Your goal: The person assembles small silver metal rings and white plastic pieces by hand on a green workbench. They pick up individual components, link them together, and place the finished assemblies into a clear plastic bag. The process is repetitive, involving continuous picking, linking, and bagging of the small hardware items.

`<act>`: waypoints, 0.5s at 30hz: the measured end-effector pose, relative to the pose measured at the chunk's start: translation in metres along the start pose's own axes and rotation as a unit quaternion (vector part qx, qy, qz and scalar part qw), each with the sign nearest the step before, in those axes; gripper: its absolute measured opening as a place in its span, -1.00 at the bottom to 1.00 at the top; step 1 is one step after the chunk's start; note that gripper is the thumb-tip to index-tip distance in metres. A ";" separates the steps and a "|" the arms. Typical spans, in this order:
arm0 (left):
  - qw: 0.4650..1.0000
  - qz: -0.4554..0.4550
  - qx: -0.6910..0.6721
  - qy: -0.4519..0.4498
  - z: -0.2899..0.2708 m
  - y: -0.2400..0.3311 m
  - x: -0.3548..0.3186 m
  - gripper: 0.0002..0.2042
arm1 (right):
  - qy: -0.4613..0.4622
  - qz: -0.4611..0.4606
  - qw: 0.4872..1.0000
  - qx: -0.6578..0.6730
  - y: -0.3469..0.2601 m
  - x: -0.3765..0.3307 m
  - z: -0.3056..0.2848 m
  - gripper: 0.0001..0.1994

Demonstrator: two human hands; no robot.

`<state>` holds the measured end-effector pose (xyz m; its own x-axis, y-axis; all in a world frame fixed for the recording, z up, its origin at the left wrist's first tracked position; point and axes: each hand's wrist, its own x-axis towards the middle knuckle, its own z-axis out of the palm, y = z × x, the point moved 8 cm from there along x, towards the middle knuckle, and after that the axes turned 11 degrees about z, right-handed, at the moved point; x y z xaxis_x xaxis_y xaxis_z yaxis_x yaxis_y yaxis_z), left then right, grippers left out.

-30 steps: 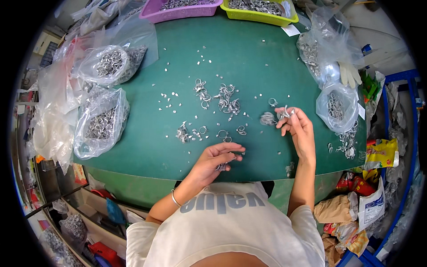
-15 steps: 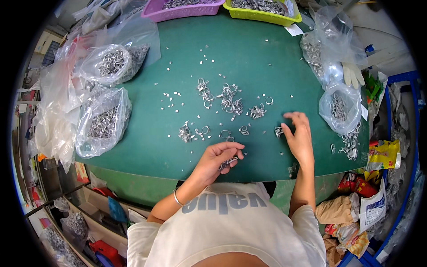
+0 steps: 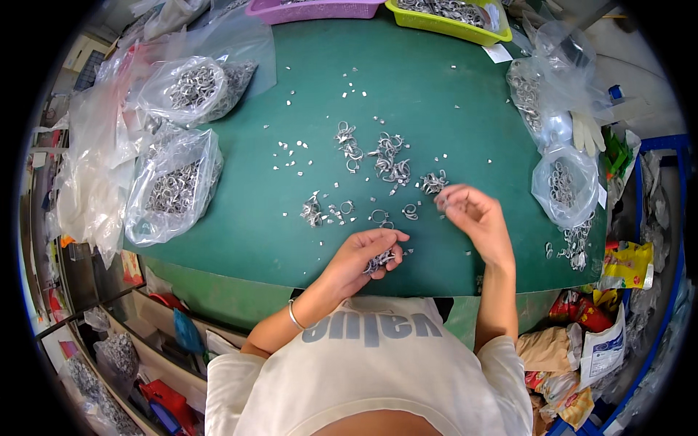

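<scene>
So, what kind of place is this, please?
Probably a small workshop bench for sorting or assembling metal parts: a green table strewn with small metal rings, clear plastic bags full of them, and plastic trays at the far edge.

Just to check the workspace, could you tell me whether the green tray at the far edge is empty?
No, the green tray holds a heap of small metal rings.

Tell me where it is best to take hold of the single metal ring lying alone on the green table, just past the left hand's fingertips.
Probably pinch the metal ring by its thin rim, coming straight down from above. It lies flat on the green table, apart from the clumps, so only the wire rim gives a grip. The left hand is nearest but already cups a bunch of rings; the right hand looks freer.
</scene>
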<state>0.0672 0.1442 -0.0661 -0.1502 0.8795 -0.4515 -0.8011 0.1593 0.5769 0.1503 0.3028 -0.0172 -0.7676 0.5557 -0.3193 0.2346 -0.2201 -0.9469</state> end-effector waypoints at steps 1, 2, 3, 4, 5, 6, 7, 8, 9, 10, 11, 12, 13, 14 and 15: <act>1.000 0.001 0.008 -0.009 0.000 -0.001 0.000 -0.79 | -0.039 0.012 0.998 0.056 0.001 -0.005 0.010 -0.94; 0.999 0.015 0.046 -0.005 -0.001 0.001 0.000 -0.80 | -0.024 -0.020 0.999 -0.023 -0.004 -0.009 0.014 -0.90; 0.996 0.028 0.084 0.000 -0.001 0.004 -0.001 -0.80 | 0.002 -0.050 0.990 -0.134 -0.008 -0.012 0.015 -0.89; 0.992 0.041 0.121 0.005 -0.002 0.006 -0.002 -0.80 | 0.028 -0.080 0.966 -0.244 -0.012 -0.014 0.017 -0.88; 0.990 0.046 0.136 0.008 -0.003 0.008 -0.003 -0.80 | 0.054 -0.111 0.929 -0.350 -0.015 -0.017 0.020 -0.87; 0.987 0.052 0.151 0.011 -0.005 0.009 -0.004 -0.80 | 0.067 -0.097 0.922 -0.369 -0.010 -0.017 0.021 -0.83; 0.984 0.057 0.165 0.014 -0.007 0.010 -0.006 -0.80 | 0.069 -0.087 0.904 -0.412 -0.007 -0.019 0.025 -0.82; 0.984 0.059 0.166 0.018 -0.009 0.010 -0.007 -0.81 | 0.070 -0.077 0.884 -0.455 -0.004 -0.021 0.027 -0.81; 0.984 0.061 0.166 0.022 -0.011 0.009 -0.008 -0.81 | 0.071 -0.067 0.862 -0.497 -0.002 -0.021 0.030 -0.79; 0.984 0.063 0.166 0.026 -0.014 0.009 -0.009 -0.81 | 0.092 -0.065 0.860 -0.498 -0.006 -0.021 0.030 -0.77; 0.988 0.047 0.144 0.020 -0.016 0.007 -0.010 -0.81 | 0.115 -0.064 0.856 -0.499 -0.014 -0.020 0.031 -0.75; 0.992 0.032 0.121 0.014 -0.018 0.004 -0.011 -0.81 | 0.137 -0.064 0.853 -0.500 -0.019 -0.020 0.033 -0.72; 0.995 0.017 0.099 0.008 -0.020 0.001 -0.012 -0.81 | 0.122 -0.095 0.858 -0.489 -0.021 -0.017 0.042 -0.70; 0.997 0.008 0.079 0.008 -0.020 -0.001 -0.011 -0.81 | 0.109 -0.127 0.863 -0.478 -0.021 -0.013 0.050 -0.67; 0.998 -0.001 0.060 0.008 -0.019 -0.003 -0.011 -0.81 | 0.096 -0.158 0.866 -0.465 -0.020 -0.011 0.058 -0.64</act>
<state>0.0606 0.1256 -0.0761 -0.1584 0.8722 -0.4627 -0.7266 0.2143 0.6528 0.1200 0.2545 0.0073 -0.7887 0.6131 0.0446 0.4787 0.6581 -0.5812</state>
